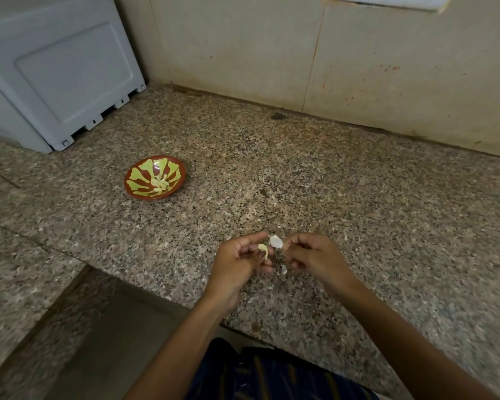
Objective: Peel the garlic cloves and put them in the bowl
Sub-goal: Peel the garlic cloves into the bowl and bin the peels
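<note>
While the garlic clove (263,250) is pinched in the left hand (237,267) and its skin (276,241) in the right hand (309,255), the skin should be pulled clear before the far-left bowl (139,189) is reached.

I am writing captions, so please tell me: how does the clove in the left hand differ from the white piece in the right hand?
The clove is pale yellow, narrow and curved; the white piece is papery white and broader, like peeled skin. The clove is pinched by the left hand; the white piece is pinched by the right hand. Both are held above the counter, near each other, away from the bowl.
</note>
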